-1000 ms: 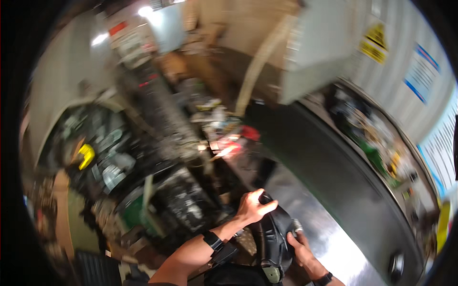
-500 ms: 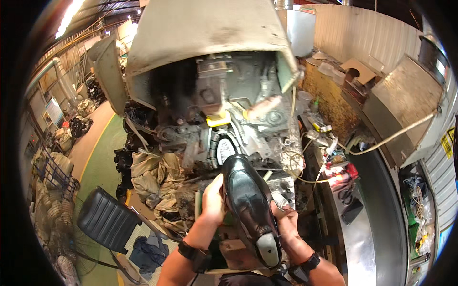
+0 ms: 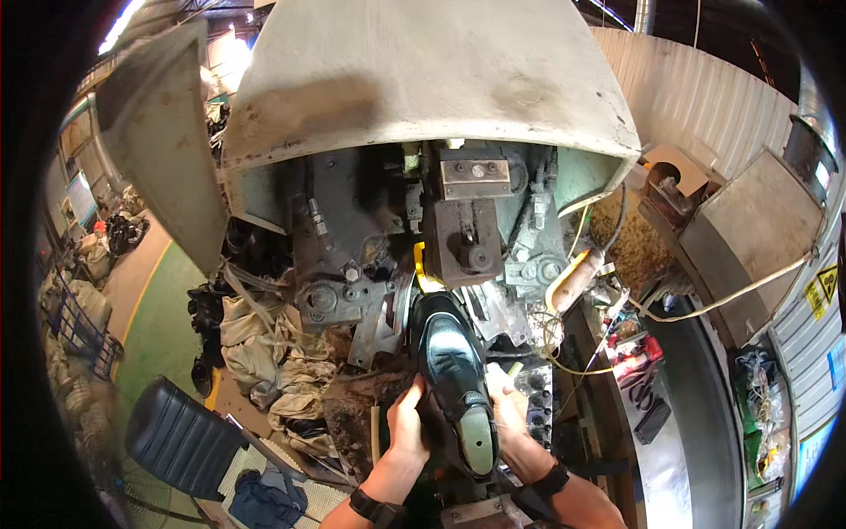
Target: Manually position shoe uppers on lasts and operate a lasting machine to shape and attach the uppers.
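Note:
A black leather shoe (image 3: pixel 451 353) sits on a pale green shoe last (image 3: pixel 478 441); its toe points away from me into a machine. My left hand (image 3: pixel 405 428) is closed on the shoe's left side, near the heel half. The opposite side is gripped by my right hand (image 3: pixel 509 410), its fingers partly hidden. The toe lies between two metal jaw plates (image 3: pixel 383 326) of the machine, under a dark steel block (image 3: pixel 464 242). Whether the toe touches the plates, I cannot tell. A yellow part (image 3: pixel 426 269) shows just beyond the toe.
A large cream hood (image 3: pixel 423 79) overhangs the machine. To the left are crumpled beige cloths (image 3: pixel 264 353) and a black chair (image 3: pixel 185 432). On the right, a wooden-handled tool (image 3: pixel 577 280), cables and a red item (image 3: pixel 636 357) lie by a dark conveyor belt (image 3: pixel 696 406).
Both hands have carried the shoe forward, so its toe is now in among the jaw plates. The view has shifted, with the hood and steel block appearing larger.

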### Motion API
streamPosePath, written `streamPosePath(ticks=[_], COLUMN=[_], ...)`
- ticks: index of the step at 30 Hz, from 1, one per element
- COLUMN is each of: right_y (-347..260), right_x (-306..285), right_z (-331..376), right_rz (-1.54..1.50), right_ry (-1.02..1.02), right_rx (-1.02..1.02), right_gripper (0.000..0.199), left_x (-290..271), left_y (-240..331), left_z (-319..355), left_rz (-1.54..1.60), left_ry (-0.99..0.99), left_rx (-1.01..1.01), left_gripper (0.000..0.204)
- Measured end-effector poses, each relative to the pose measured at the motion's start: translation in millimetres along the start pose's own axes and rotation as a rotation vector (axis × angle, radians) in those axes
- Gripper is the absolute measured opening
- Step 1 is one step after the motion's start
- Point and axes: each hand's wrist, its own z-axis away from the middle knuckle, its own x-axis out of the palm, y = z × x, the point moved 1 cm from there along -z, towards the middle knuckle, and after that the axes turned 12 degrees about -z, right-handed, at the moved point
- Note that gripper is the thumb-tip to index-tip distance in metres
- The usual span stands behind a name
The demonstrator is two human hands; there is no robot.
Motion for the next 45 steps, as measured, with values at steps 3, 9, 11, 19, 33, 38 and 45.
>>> streamPosePath(ticks=[3, 9, 11, 19, 33, 38, 45], right_y=[5.7, 0.9, 4.6, 22.8, 22.8, 13.3, -67.3], right_x=[-9.6, 7.4, -10.2, -3.1, -8.6, -4.2, -84.9], right_z=[-17.5, -13.0, -24.9, -30.4, -53.0, -44.9, -45.4], right_rz=[0.044, 0.119, 0.075, 0.119, -0.005, 0.034, 0.374], right_ry=[0.039, 0.098, 0.091, 0.139, 0.021, -0.01, -0.093], right_rx=[-0.019, -0.037, -0.017, -0.216, -0.011, 0.021, 0.139], right_gripper=[0.035, 0.038, 0.036, 0.027, 0.031, 0.032, 0.058], left_x=[-6.4, -7.4, -0.4, -42.4, -52.3, -22.8, -163.8], left_y=[-5.2, -7.0, -5.7, -38.0, -51.1, -34.2, 1.5], left_z=[-15.4, -23.9, -20.4, -57.4, -69.9, -52.1, -26.3], left_rz=[0.026, 0.052, 0.058, 0.05, -0.117, -0.108, -1.046], left_ry=[0.044, 0.117, 0.13, 0.253, 0.249, 0.266, 0.581], left_rx=[0.047, 0.03, 0.062, 0.129, 0.338, 0.207, 0.929], left_gripper=[0.033, 0.032, 0.028, 0.016, 0.022, 0.024, 0.037])
